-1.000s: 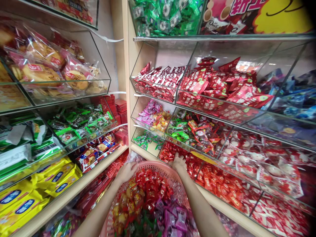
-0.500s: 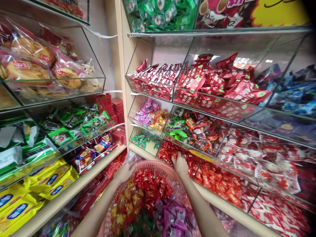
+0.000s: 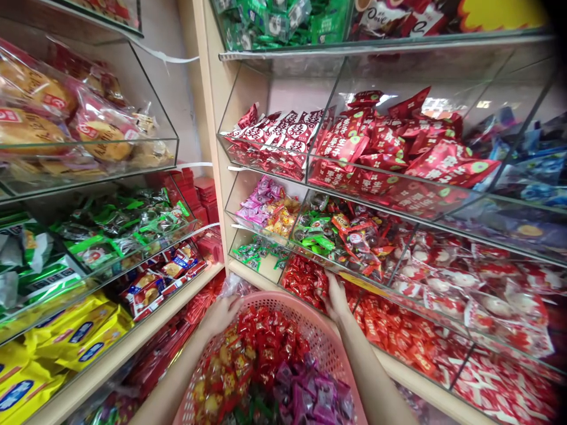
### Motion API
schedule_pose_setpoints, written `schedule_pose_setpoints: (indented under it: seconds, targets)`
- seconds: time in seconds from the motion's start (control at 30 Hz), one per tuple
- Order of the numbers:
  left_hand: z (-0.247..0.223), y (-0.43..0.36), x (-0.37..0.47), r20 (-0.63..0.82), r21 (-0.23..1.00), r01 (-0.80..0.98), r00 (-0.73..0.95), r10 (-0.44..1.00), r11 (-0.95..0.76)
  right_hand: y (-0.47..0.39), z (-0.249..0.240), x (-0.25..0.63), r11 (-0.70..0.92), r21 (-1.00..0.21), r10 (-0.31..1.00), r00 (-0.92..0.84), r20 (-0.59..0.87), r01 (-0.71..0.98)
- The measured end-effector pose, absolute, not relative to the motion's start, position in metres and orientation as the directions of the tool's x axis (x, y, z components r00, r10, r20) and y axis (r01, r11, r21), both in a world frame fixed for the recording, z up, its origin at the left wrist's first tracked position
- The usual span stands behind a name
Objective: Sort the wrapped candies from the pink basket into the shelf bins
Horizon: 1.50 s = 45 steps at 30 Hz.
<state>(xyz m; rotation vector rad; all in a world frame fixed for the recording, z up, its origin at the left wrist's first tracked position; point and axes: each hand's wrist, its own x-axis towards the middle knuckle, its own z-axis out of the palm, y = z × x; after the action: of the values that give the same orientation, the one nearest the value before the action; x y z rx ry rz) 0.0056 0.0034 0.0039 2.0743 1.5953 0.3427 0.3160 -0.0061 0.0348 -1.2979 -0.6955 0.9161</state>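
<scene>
A pink perforated basket (image 3: 330, 342) holds red, gold, purple and green wrapped candies. My left hand (image 3: 221, 316) rests at its upper left rim, fingers wrapped round the edge. At the right, my right hand (image 3: 335, 295) reaches past the rim into a low bin of red wrapped candies (image 3: 305, 280). Its fingers touch the right side of that pile and are partly hidden among the candies, so whether they hold any cannot be seen.
Clear shelf bins rise in front, with purple candies (image 3: 261, 203), red packets (image 3: 345, 141) and white-red sweets (image 3: 443, 260). Yellow packs (image 3: 80, 330) and wrapped breads (image 3: 104, 133) fill the left shelves. A wooden shelf edge (image 3: 416, 386) runs beside my right forearm.
My right hand has shifted right within the red candy bin, uncovering more of the pile. My left hand stays at the basket rim. The view has moved slightly.
</scene>
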Motion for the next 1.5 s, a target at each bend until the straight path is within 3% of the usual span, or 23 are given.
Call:
schedule_pose_setpoints:
  seconds: [0.1,0.33,0.5,0.67,1.03,1.5]
  targets:
    - [0.004,0.004,0.006,-0.110,0.527,0.830,0.279,0.954,-0.182,-0.024,0.044,0.302,-0.070,-0.935,0.914,0.353,-0.200,-0.347]
    - [0.005,0.001,0.007,-0.084,0.520,0.829,0.290,0.953,-0.207,-0.067,0.034,0.264,-0.210,-0.866,0.945,0.134,-0.299,-0.454]
    - [0.008,0.000,0.007,-0.104,0.528,0.830,0.276,0.956,-0.182,-0.083,0.001,0.246,-0.261,-0.892,0.922,0.179,-0.343,-0.369]
    - [0.009,0.001,0.007,-0.120,0.528,0.834,0.261,0.958,-0.161,-0.090,-0.017,0.240,-0.221,-0.938,0.937,0.210,-0.281,-0.268]
    - [0.005,0.002,0.007,-0.073,0.531,0.820,0.298,0.952,-0.216,-0.096,-0.031,0.246,-0.224,-0.915,0.927,0.218,-0.307,-0.336]
    - [0.016,-0.003,0.010,-0.120,0.568,0.809,0.264,0.957,-0.152,-0.093,-0.035,0.242,-0.204,-0.901,0.902,0.285,-0.325,-0.383]
